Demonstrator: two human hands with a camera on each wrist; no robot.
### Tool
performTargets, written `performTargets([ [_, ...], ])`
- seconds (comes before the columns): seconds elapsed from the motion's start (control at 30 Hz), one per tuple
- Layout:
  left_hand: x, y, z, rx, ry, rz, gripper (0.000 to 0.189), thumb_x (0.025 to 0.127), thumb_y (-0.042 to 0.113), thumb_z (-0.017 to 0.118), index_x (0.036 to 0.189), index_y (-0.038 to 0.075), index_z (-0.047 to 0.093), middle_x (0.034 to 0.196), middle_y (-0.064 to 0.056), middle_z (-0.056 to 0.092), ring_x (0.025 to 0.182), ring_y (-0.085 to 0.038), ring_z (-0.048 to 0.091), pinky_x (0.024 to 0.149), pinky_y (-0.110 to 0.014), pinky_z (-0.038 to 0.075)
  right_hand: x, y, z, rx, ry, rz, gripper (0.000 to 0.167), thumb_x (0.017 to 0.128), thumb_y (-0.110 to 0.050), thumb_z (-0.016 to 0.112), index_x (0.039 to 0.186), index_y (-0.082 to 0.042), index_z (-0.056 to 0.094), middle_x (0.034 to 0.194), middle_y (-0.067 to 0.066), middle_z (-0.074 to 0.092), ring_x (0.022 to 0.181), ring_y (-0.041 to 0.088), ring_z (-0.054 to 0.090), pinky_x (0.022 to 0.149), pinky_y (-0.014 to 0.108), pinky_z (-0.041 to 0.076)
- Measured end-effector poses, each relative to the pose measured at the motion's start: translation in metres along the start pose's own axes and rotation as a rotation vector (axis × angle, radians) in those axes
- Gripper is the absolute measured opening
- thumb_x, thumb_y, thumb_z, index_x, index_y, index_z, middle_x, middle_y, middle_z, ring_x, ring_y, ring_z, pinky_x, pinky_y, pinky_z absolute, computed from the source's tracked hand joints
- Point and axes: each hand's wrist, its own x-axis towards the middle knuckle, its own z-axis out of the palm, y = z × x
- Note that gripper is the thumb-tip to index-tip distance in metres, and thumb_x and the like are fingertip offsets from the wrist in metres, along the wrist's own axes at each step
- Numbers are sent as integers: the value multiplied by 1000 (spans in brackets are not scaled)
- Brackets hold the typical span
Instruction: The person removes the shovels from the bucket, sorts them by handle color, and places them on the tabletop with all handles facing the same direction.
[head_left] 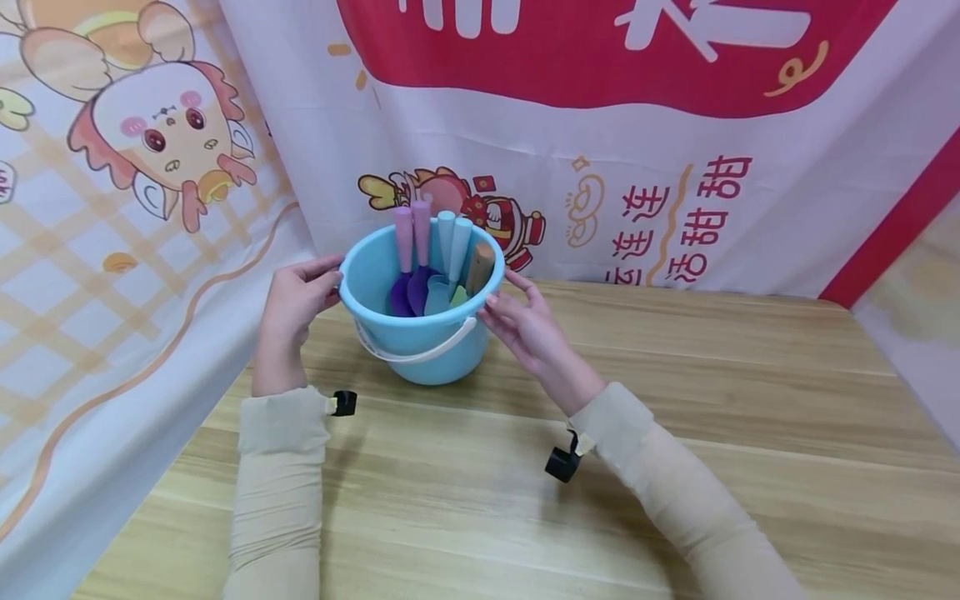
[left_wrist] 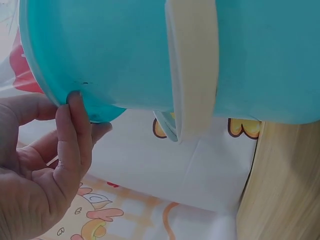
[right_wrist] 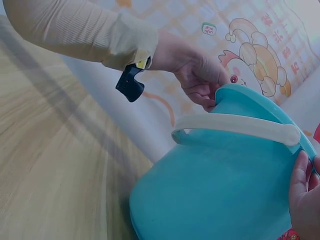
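A light blue bucket [head_left: 442, 371] stands upright on the wooden table, its white handle [head_left: 431, 354] folded down across the front. My left hand [head_left: 292, 304] pinches the rim at the left side; in the left wrist view its fingers [left_wrist: 70, 137] bend over the edge. On the opposite side my right hand [head_left: 528, 325] grips the rim between thumb and fingers, partly cut off in the right wrist view. Inside the bucket lean pink-handled purple utensils [head_left: 422, 233], light blue-handled ones [head_left: 459, 250] and a brown handle [head_left: 480, 268]. Their lower ends are partly hidden.
The wooden tabletop [head_left: 450, 483] stretches toward me and to the right. A printed cloth [head_left: 585, 150] hangs right behind the bucket, and another patterned cloth [head_left: 135, 275] borders the left side. Small black mounts [head_left: 562, 463] stick out from both sleeves.
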Motion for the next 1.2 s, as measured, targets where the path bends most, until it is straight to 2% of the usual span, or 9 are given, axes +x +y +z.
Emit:
performTargets([
  [0.73, -6, -1, 13, -79, -22, 12, 45, 105, 16, 56, 147, 1, 54, 146, -23, 53, 95, -7, 64, 84, -15, 55, -16, -11, -11, -16, -4, 14, 64, 103, 6, 51, 158, -19, 30, 123, 13, 57, 95, 17, 70, 97, 29, 55],
  [1.2, -10, 0, 17, -66, -44, -9, 46, 106, 19, 56, 149, 5, 52, 146, -19, 52, 94, -6, 63, 84, -15, 55, -24, -12, -15, -41, 0, -19, 64, 103, 5, 52, 158, -18, 31, 120, 12, 61, 95, 16, 71, 97, 28, 54],
])
